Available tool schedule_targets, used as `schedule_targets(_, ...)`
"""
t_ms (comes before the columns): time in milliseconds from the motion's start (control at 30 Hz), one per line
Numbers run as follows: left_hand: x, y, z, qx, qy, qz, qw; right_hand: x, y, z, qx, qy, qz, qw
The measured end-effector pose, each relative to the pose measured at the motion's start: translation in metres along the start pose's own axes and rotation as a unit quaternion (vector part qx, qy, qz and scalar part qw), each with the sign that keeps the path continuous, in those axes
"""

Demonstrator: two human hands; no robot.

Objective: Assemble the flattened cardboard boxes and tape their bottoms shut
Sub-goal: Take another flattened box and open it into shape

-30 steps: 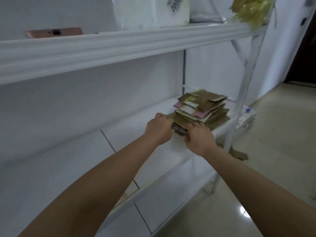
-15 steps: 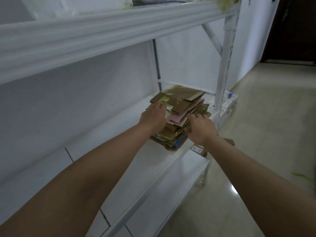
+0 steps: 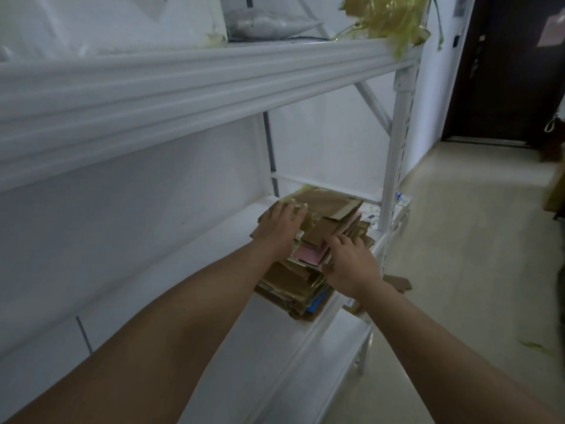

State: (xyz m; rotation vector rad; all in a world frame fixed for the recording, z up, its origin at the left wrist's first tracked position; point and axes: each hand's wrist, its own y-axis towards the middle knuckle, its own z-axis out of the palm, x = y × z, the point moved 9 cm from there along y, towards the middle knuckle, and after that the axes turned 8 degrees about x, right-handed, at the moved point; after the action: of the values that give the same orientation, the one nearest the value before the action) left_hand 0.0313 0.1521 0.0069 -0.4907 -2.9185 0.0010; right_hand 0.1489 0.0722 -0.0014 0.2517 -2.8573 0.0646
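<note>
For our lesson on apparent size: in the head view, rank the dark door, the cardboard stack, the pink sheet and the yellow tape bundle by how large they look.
1. Dark door, though cut off by the frame.
2. Cardboard stack.
3. Yellow tape bundle, partly cropped, so its place is unsure.
4. Pink sheet, mostly covered.

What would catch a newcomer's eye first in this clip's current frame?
Two bare forearms reach in to a messy stack of flattened cardboard boxes at the right end of a white shelf. The left hand lies flat on top; the right hand works at its near edge. Crumpled yellow film sits on the upper shelf.
</note>
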Motion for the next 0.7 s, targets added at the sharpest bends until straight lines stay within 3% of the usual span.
schedule_targets(367,-0.011,0.006,0.000,-0.016,-0.036,0.012,0.999,-0.001,-0.004,0.004,-0.036,0.059,-0.014,0.998)
schedule_targets(700,0.016,-0.040,-0.040,-0.151,-0.076,0.004,0.986,0.008,-0.023,0.005,-0.049,0.026,-0.018,0.998)
